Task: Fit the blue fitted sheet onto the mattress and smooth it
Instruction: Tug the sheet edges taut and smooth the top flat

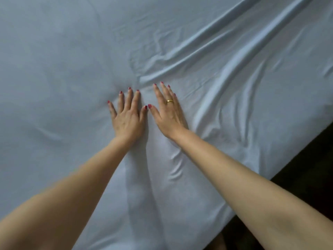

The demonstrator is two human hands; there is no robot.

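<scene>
The blue fitted sheet (72, 60) covers the mattress and fills most of the head view. My left hand (128, 116) lies flat on it, fingers straight and spread, palm pressing down. Just to its right my right hand (168, 110), with a gold ring, also presses flat, fingers straight and close together. The thumbs nearly touch. Long folds (225, 56) run from the fingertips up toward the top right corner, and smaller creases lie right of my right wrist. Left of the hands the sheet is mostly smooth.
The bed's edge (281, 170) runs diagonally across the lower right, with dark floor (306, 177) beyond it.
</scene>
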